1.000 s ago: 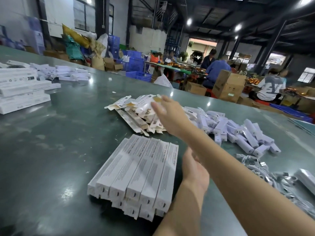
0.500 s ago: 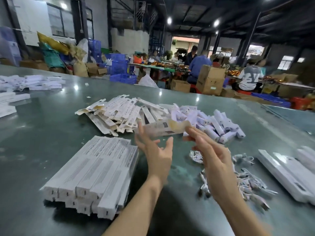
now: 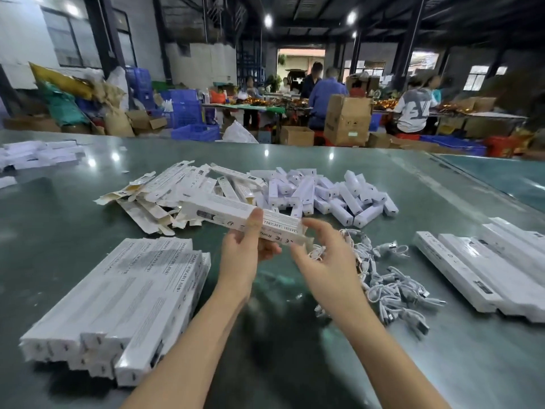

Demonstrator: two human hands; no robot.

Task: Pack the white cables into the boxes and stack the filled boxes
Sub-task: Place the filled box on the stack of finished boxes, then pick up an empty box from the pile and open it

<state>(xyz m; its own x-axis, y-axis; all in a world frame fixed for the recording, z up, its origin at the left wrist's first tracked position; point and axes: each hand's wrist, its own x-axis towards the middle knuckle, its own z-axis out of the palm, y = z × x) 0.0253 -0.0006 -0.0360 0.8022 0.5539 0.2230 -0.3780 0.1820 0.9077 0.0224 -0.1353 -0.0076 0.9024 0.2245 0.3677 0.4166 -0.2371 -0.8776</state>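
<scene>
From the head camera: your left hand (image 3: 244,249) grips a long, slim white cardboard box (image 3: 250,221) near its middle, thumb on top, above the green table (image 3: 280,364). Your right hand (image 3: 321,255) hovers at the box's near end, fingers loosely spread, holding nothing. The tangled white cables (image 3: 392,287) lie just right. The box looks light and crushable; hold its edges. The filled stack (image 3: 118,305) sits left.
</scene>
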